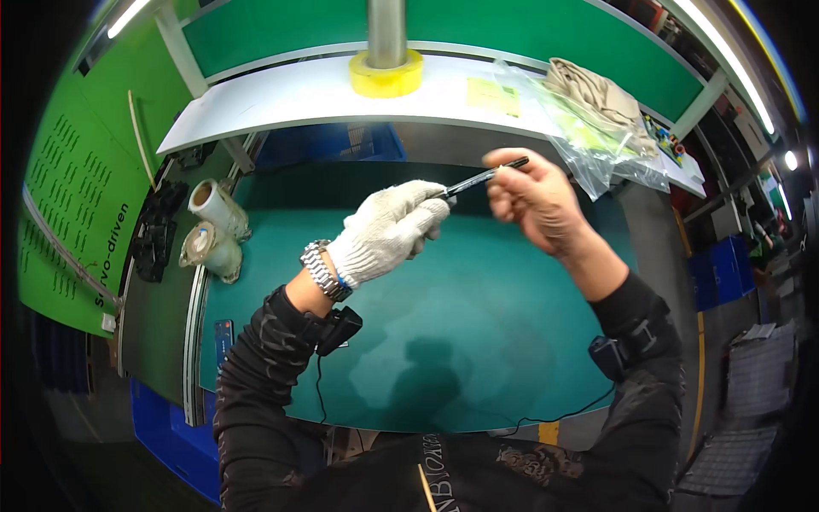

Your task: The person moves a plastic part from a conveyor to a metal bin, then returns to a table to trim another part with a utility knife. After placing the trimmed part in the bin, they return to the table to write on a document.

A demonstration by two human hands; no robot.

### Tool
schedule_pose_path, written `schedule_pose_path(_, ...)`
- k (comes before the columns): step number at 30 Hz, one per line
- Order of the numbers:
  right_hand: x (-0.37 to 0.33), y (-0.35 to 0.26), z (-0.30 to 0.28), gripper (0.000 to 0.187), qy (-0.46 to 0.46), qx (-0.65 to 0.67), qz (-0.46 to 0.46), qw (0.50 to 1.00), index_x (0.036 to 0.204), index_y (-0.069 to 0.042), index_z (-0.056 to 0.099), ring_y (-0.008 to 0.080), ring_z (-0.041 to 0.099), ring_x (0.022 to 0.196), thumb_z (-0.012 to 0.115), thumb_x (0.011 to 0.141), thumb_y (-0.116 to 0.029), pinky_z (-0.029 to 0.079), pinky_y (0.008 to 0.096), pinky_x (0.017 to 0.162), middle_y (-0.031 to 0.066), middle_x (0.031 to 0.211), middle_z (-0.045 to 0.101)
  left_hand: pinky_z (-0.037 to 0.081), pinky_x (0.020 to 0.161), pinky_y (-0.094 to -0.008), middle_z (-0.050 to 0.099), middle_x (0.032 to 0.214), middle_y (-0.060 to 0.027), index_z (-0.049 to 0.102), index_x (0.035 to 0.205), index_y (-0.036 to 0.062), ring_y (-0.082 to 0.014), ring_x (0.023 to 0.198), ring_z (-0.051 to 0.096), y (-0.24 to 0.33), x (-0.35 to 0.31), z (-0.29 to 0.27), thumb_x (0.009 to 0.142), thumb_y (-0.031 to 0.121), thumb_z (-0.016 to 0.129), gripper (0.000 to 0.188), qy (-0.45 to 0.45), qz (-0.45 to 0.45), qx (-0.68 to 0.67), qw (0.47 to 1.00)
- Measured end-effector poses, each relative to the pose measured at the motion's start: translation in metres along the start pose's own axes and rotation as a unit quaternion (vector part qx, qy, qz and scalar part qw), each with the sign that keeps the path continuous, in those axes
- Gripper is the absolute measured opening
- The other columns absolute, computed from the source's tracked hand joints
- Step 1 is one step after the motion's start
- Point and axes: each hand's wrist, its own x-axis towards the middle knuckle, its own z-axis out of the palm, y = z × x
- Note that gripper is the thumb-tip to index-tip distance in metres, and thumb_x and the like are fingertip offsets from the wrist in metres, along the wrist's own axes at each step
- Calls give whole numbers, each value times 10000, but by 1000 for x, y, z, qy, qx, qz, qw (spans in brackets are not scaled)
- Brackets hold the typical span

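A slim black pen (pixel 472 182) slants up to the right above the green work mat, held between my two hands. My left hand (pixel 388 226), in a white knitted glove, is closed around its lower end. At the upper end, my bare right hand (pixel 542 200) pinches the pen between thumb and forefinger, and the dark tip pokes out past them. The other fingers of the right hand are curled. A metal-banded watch (pixel 322 271) sits on my left wrist.
The green mat (pixel 478 316) covers the table. Beyond it, a white shelf (pixel 290 101) carries a yellow tape roll (pixel 386 77) around a metal post, and a clear plastic bag (pixel 589 141) with beige cloth (pixel 597 90). Two wrapped rolls (pixel 213 230) stand at left; a cable (pixel 546 420) crosses the near edge.
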Motion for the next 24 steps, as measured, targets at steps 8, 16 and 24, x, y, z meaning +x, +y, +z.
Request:
schedule_pose_path(8, 21, 11, -7, 203, -36, -78, -65, 994, 994, -20, 705, 89, 532, 522, 665, 1043, -213, 409, 242, 496, 14, 686, 612, 459, 486, -251, 623, 702, 0, 686, 999, 81, -77, 538, 558, 36, 32, 9, 1036, 384, 564, 328, -56, -70, -14, 996)
schedule_pose_path(16, 90, -22, -106, 308, 112, -164, -233, 952, 1063, 12, 690, 139, 661, 678, 659, 1056, -295, 532, 283, 689, 74, 792, 715, 521, 604, -295, 664, 764, -48, 687, 1032, 21, -138, 648, 648, 34, 102, -39, 1042, 364, 542, 373, 68, 59, 82, 993)
schedule_pose_path(24, 151, -18, -169, 347, 151, -211, -177, 949, 1243, -22, 659, 192, 698, 995, 625, 1076, -324, 523, 351, 953, 104, 975, 748, 501, 991, -494, 720, 1178, -219, 693, 1229, 64, -412, 1136, 657, 29, 250, -17, 1049, 479, 435, 521, 29, 226, 406, 885)
